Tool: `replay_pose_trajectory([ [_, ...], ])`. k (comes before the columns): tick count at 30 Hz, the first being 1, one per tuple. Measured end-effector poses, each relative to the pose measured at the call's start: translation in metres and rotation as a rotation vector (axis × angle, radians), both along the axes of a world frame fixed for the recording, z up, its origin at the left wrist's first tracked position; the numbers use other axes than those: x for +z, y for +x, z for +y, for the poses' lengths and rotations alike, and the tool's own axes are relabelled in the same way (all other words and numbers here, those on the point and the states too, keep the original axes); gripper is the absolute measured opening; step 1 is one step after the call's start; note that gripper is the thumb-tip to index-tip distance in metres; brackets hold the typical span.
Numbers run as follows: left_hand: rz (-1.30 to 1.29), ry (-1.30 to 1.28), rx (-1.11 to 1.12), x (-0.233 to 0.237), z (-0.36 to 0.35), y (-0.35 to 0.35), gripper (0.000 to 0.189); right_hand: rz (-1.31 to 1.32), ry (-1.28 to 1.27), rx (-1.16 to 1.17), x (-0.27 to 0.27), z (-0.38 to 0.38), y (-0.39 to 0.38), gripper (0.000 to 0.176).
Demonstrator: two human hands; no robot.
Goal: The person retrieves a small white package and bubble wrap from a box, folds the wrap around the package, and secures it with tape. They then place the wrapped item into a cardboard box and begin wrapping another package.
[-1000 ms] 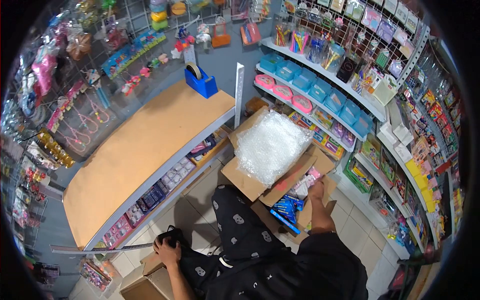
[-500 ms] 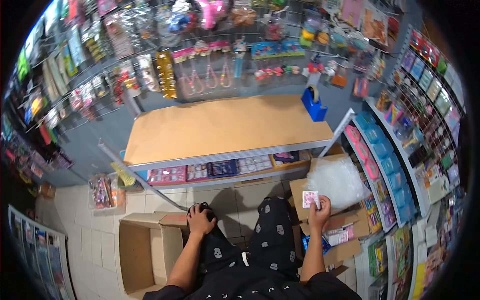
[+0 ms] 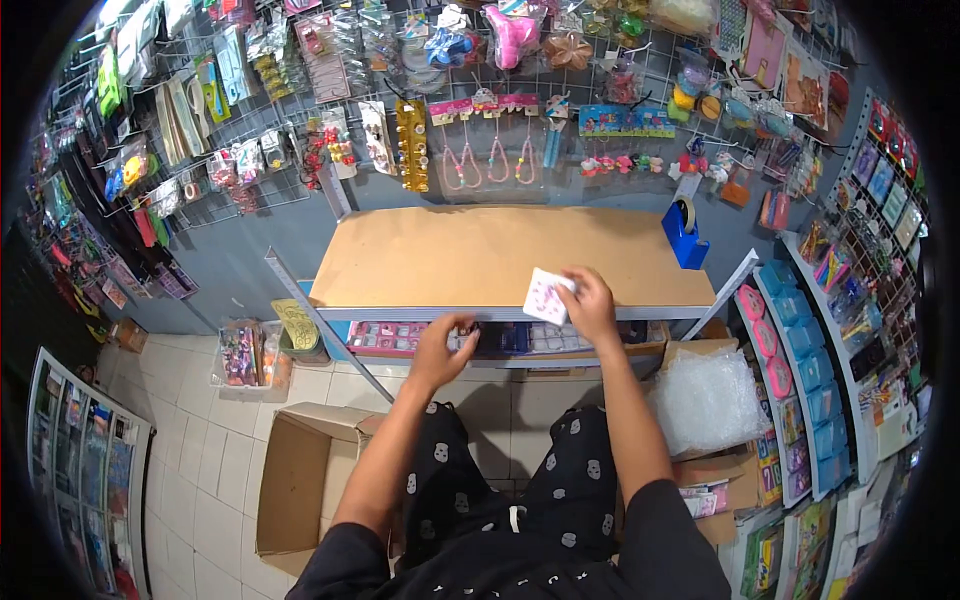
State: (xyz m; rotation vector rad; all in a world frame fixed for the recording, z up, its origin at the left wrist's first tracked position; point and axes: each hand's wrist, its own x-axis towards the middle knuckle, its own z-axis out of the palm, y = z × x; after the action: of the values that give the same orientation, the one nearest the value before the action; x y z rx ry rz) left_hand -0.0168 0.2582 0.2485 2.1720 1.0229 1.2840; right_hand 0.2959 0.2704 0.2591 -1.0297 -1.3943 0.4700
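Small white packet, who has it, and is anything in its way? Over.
Right hand gripping small white packet, printed face showing. Left hand open, apparently empty. Nothing visible between them; blue tape dispenser stands clear, on shelf's right end.

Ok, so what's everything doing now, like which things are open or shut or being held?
Left grip: open, nothing seen in it
Right grip: closed on the white-and-pink square
White-and-pink square: held up, tilted
Left cardboard box: open
Right cardboard box: open, things inside
Blue tape dispenser: upright, roll loaded
Bubble wrap: bundled, lying flat
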Motion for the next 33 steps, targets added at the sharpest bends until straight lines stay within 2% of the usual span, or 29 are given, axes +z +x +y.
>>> replay_pose_trajectory([
  [1,0.01,0.06,-0.014,0.018,0.013,0.008,0.033,-0.001,-0.051,0.009,0.013,0.015,-0.007,0.03],
  [4,0.116,0.109,-0.074,0.046,0.046,0.029,0.032,-0.392,-0.2,-0.176,0.015,0.052,-0.011,0.034],
  [5,0.163,0.109,-0.096,0.052,0.053,0.034,0.033,-0.398,-0.278,-0.197,0.011,0.059,-0.013,0.038],
  [8,0.333,0.012,-0.122,0.059,0.071,0.044,0.038,-0.424,-0.281,-0.311,0.004,0.074,-0.017,0.04],
  [9,0.366,0.009,-0.12,0.06,0.077,0.047,0.036,-0.411,-0.338,-0.33,0.012,0.068,-0.018,0.033],
  [12,0.428,0.049,-0.145,0.057,0.091,0.05,0.033,-0.383,-0.109,-0.249,0.003,0.064,-0.012,0.029],
  [13,0.419,0.101,-0.164,0.049,0.098,0.048,0.032,-0.514,0.029,-0.266,0.003,0.055,-0.014,0.028],
  [14,0.406,0.152,-0.181,0.04,0.105,0.047,0.032,-0.571,0.004,-0.236,0.006,0.047,-0.014,0.03],
  [15,0.374,0.085,-0.166,0.038,0.105,0.047,0.033,-0.627,-0.019,-0.206,0.011,0.04,-0.014,0.031],
  [16,0.36,0.098,-0.096,0.035,0.104,0.047,0.032,-0.68,-0.04,-0.178,0.015,0.036,-0.016,0.033],
  [18,0.337,0.131,0.038,0.031,0.103,0.045,0.032,-0.619,-0.058,-0.263,0.007,0.044,-0.016,0.028],
  [20,0.406,0.055,0.165,0.033,0.109,0.036,0.037,-0.557,-0.1,-0.334,0.003,0.047,-0.01,0.023],
  [22,0.53,-0.005,0.314,0.041,0.106,0.022,0.042,-0.581,-0.218,-0.407,0.015,0.038,0.002,0.022],
  [24,0.51,0.049,0.418,0.03,0.109,0.005,0.05,-0.585,-0.278,-0.475,0.02,0.034,0.019,0.022],
  [26,0.481,0.062,0.419,0.024,0.115,0.001,0.048,-0.568,-0.271,-0.547,0.013,0.037,0.046,0.023],
  [30,0.476,-0.035,0.429,0.035,0.105,0.01,0.041,-0.502,0.089,-0.575,-0.008,0.031,0.08,0.022],
  [33,0.481,0.0,0.402,0.027,0.111,0.006,0.043,-0.443,0.173,-0.595,0.008,-0.041,0.062,0.018],
])
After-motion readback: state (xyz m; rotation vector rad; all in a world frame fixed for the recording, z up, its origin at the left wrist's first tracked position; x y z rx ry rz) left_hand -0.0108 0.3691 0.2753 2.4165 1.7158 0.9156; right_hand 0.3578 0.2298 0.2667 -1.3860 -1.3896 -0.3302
